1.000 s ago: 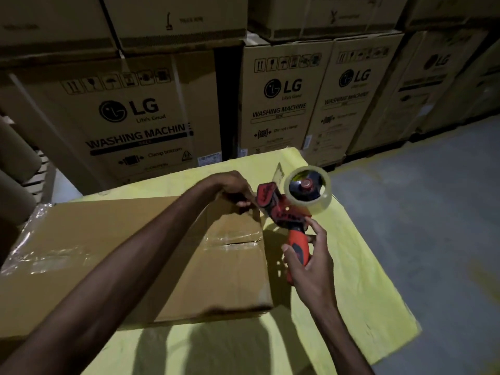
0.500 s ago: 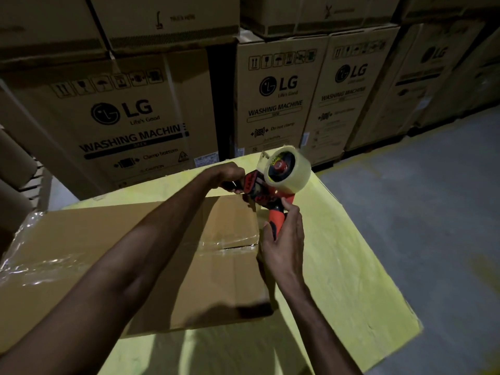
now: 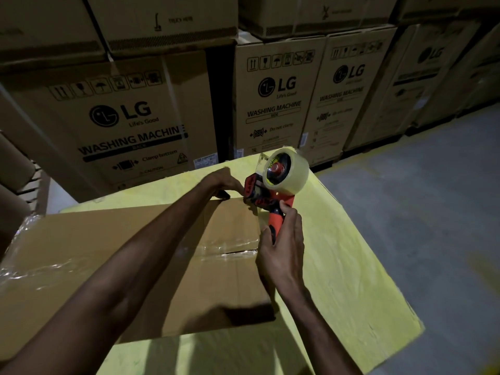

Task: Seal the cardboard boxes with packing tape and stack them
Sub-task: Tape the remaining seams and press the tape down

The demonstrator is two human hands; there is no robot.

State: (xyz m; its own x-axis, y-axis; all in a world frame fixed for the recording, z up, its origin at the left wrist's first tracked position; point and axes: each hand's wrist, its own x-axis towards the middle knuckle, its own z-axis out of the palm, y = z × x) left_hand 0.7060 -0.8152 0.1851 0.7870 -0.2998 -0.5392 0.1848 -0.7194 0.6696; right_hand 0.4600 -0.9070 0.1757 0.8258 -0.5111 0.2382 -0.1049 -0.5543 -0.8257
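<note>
A flat brown cardboard box (image 3: 81,261) lies on a yellow table (image 3: 346,280), with clear tape running along its middle seam. A red and black tape dispenser (image 3: 266,201) carrying a roll of clear tape (image 3: 286,171) sits at the box's far right corner. My right hand (image 3: 282,250) grips the dispenser's orange handle. My left hand (image 3: 226,185) reaches across the box and pinches at the tape end by the dispenser's front, at the box's far edge. The loose tape end itself is hard to make out.
Tall stacked LG washing machine cartons (image 3: 130,112) form a wall behind the table. Grey concrete floor (image 3: 433,212) lies to the right. Brown cardboard rolls (image 3: 13,169) stand at the far left.
The dispenser has moved from beside the box's right edge up to its far right corner, and tipped more upright. My right hand slid up with it. My left hand stayed at the dispenser's front.
</note>
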